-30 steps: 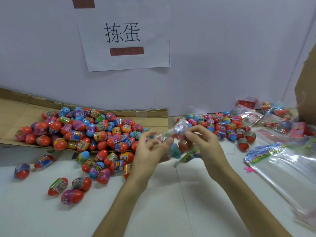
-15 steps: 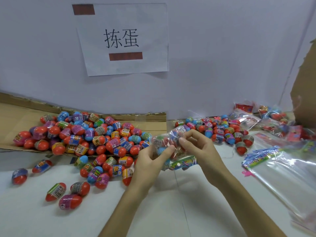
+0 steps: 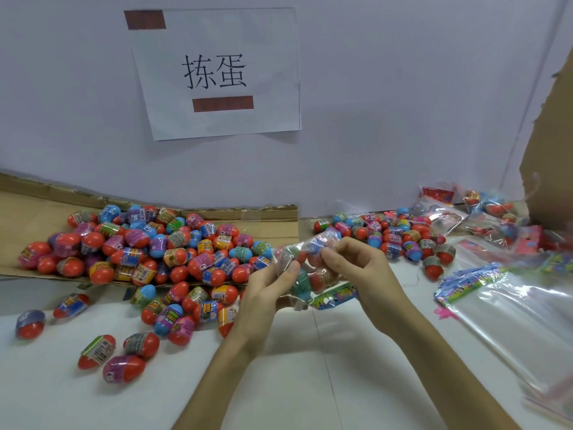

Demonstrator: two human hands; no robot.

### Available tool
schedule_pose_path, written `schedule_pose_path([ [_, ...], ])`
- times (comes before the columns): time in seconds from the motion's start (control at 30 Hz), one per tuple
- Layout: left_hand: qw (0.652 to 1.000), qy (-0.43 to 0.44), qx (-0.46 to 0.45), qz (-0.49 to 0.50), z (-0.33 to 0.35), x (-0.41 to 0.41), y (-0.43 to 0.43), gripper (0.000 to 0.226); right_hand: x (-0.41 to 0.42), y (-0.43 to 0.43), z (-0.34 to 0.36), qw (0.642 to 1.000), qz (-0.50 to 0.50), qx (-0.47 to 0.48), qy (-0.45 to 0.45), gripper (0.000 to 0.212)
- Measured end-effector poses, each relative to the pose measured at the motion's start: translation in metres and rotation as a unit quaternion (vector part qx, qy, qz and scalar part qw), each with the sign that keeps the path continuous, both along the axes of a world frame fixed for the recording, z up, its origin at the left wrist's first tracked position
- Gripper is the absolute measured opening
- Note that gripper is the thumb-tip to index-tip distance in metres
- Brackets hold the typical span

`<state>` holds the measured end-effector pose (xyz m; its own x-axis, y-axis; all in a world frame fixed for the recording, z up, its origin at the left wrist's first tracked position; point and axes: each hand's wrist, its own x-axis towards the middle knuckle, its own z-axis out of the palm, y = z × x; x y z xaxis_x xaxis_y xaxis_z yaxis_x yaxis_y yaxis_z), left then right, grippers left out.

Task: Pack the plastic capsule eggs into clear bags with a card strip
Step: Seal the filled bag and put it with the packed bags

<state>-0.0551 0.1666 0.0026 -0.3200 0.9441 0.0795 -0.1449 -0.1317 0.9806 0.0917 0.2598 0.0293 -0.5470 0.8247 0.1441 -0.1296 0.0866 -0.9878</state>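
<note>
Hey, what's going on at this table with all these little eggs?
A person is packing. The left hand and right hand grip a clear bag with several capsule eggs inside and a colourful card strip at its lower end. Loose eggs lie heaped on cardboard at left; empty bags lie at right.

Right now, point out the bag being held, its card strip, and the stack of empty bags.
held bag (image 3: 310, 279): head view, clear film at its middle
card strip (image 3: 333, 296): head view, middle of the printed strip
empty bags (image 3: 511, 315): head view, bare clear film
</note>
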Motion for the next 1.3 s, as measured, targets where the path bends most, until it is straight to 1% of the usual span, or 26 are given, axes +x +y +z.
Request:
schedule_pose_path([
  [0.13, 0.997, -0.074, 0.013, -0.02, 0.0, -0.003, 0.001, 0.041, 0.004, 0.001, 0.004, 0.994, 0.022, -0.094, 0.059, 0.018],
  [0.27, 0.994, -0.106, 0.02, -0.033, 0.0, -0.004, 0.001, 0.049, 0.005, 0.004, 0.006, 0.987, 0.048, -0.137, 0.066, 0.022],
  [0.33, 0.989, -0.138, 0.019, -0.039, -0.001, -0.006, 0.0, 0.043, 0.007, 0.006, 0.004, 0.984, 0.065, -0.153, 0.068, 0.022],
  [0.43, 0.986, -0.156, 0.015, -0.055, 0.0, -0.007, -0.002, 0.037, 0.009, 0.007, 0.004, 0.979, 0.094, -0.16, 0.085, 0.019],
  [0.57, 0.984, -0.164, 0.011, -0.069, 0.001, -0.007, -0.003, 0.037, 0.009, 0.008, 0.005, 0.976, 0.112, -0.165, 0.091, 0.021],
  [0.63, 0.985, -0.161, 0.012, -0.063, 0.001, -0.008, -0.001, 0.043, 0.009, 0.009, 0.004, 0.979, 0.094, -0.16, 0.086, 0.021],
  [0.67, 0.987, -0.15, 0.01, -0.054, 0.001, -0.007, 0.0, 0.044, 0.008, 0.01, 0.003, 0.984, 0.075, -0.145, 0.074, 0.019],
  [0.7, 0.991, -0.131, 0.006, -0.038, 0.0, -0.006, 0.001, 0.045, 0.008, 0.011, 0.0, 0.992, 0.045, -0.113, 0.042, 0.016],
  [0.73, 0.994, -0.111, 0.0, -0.016, -0.001, -0.005, 0.002, 0.045, 0.007, 0.013, -0.003, 0.998, 0.007, -0.054, -0.017, 0.014],
  [0.77, 0.995, -0.094, -0.011, 0.012, -0.003, -0.004, 0.004, 0.045, 0.007, 0.015, -0.006, 0.994, -0.029, 0.025, -0.101, 0.012],
  [0.8, 0.995, -0.082, -0.021, 0.043, -0.004, -0.004, 0.005, 0.042, 0.007, 0.016, -0.009, 0.974, -0.056, 0.111, -0.188, 0.016],
  [0.83, 0.995, -0.067, -0.025, 0.069, -0.005, -0.005, 0.006, 0.035, 0.007, 0.016, -0.011, 0.951, -0.08, 0.172, -0.243, 0.027],
  [0.87, 0.995, -0.044, -0.023, 0.087, -0.006, -0.006, 0.006, 0.028, 0.007, 0.017, -0.011, 0.947, -0.098, 0.194, -0.236, 0.037],
  [0.9, 0.995, -0.012, -0.013, 0.099, -0.007, -0.006, 0.006, 0.024, 0.008, 0.017, -0.009, 0.957, -0.108, 0.191, -0.191, 0.04],
  [0.97, 0.992, 0.051, 0.024, 0.11, -0.007, -0.005, 0.006, 0.017, 0.009, 0.016, -0.005, 0.975, -0.085, 0.181, -0.095, 0.033],
  [1.0, 0.991, 0.072, 0.039, 0.108, -0.007, -0.003, 0.005, 0.015, 0.008, 0.014, -0.003, 0.979, -0.057, 0.179, -0.079, 0.033],
  [1.07, 0.989, 0.098, 0.057, 0.094, -0.007, 0.001, 0.004, 0.019, 0.004, 0.009, -0.004, 0.981, 0.004, 0.178, -0.078, 0.032],
  [1.13, 0.987, 0.118, 0.078, 0.08, -0.006, 0.002, 0.003, 0.017, -0.001, 0.005, -0.009, 0.978, 0.026, 0.191, -0.08, 0.017],
  [1.2, 0.983, 0.14, 0.089, 0.084, -0.007, 0.002, 0.002, 0.015, -0.003, 0.005, -0.011, 0.98, 0.014, 0.186, -0.065, 0.009],
  [1.3, 0.975, 0.179, 0.093, 0.095, -0.01, 0.001, 0.003, 0.006, -0.003, 0.005, -0.012, 0.98, -0.017, 0.189, -0.06, 0.01],
])
